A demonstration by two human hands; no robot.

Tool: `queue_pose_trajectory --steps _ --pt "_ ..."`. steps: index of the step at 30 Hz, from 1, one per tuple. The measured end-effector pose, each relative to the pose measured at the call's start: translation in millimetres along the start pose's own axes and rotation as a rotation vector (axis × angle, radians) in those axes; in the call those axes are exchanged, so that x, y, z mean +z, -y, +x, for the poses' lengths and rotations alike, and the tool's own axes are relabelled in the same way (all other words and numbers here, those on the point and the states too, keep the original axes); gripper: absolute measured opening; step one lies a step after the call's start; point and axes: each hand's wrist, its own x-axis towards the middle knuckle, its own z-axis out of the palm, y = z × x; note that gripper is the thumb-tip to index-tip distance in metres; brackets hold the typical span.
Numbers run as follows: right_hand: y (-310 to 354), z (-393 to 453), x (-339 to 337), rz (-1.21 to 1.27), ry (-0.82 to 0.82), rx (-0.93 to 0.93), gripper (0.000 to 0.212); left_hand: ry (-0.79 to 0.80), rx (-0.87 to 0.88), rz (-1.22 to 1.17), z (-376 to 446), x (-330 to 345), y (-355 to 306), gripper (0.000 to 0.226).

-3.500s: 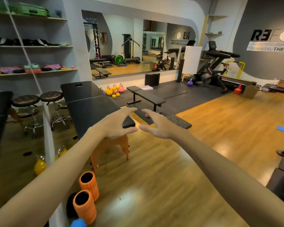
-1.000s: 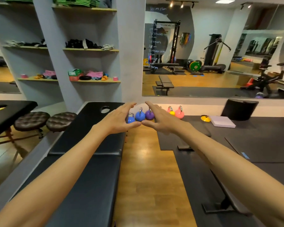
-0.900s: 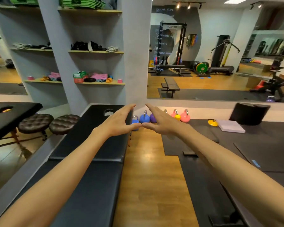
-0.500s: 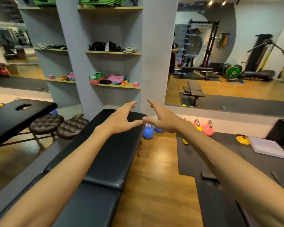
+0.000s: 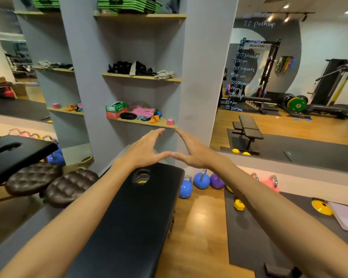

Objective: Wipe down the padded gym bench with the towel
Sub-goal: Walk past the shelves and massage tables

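The padded bench [image 5: 133, 217] runs from the bottom edge of the view up toward the grey shelving, directly below the outstretched forearms. It is a long slab of smooth black vinyl with a dull sheen, rounded corners and an oval face hole [image 5: 141, 176] cut near its far end. No towel can be picked out for certain (a pale crumpled cloth [image 5: 165, 74] lies on the middle shelf, but what it is stays unclear).

Both arms reach straight forward above the bench, bare to the elbow. The left hand [image 5: 143, 149] and right hand [image 5: 193, 150] are spread with fingers straight and angled toward each other, thumb tips meeting at the centre and index tips close but apart, framing a triangle. Neither hand holds anything or touches the bench.

Left of the bench stand 2 round stools [image 5: 52, 182] with button-tufted dark brown leather tops. On the wood floor to the right sit 2 glossy blue kettlebells [image 5: 193, 182], a purple one [image 5: 217, 181] and pink ones [image 5: 269, 182], beside a dark rubber mat [image 5: 255, 237]. The bottom wooden shelf [image 5: 143, 122] carries a green and red box [image 5: 116, 110], pink fabric and a pink tape roll. Green mats [image 5: 129, 5] are stacked on top. A wall mirror [image 5: 289, 81] on the right bears handwritten workout notes.
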Motion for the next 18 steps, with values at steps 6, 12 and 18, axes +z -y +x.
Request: queue_pose_trajectory --steps 6,12,18 --pt "-55.1 109.4 -3.5 0.013 -0.007 -0.027 0.095 -0.009 0.019 0.005 102.6 11.6 56.9 0.088" --pt "-122.7 196.6 6.9 0.018 0.024 -0.084 0.093 -0.031 -0.057 0.112 185.4 48.4 106.1 0.087" --pt "-196.9 287.8 -1.3 0.021 0.019 -0.147 0.089 -0.051 -0.073 0.209 280.0 84.8 135.3 0.084"
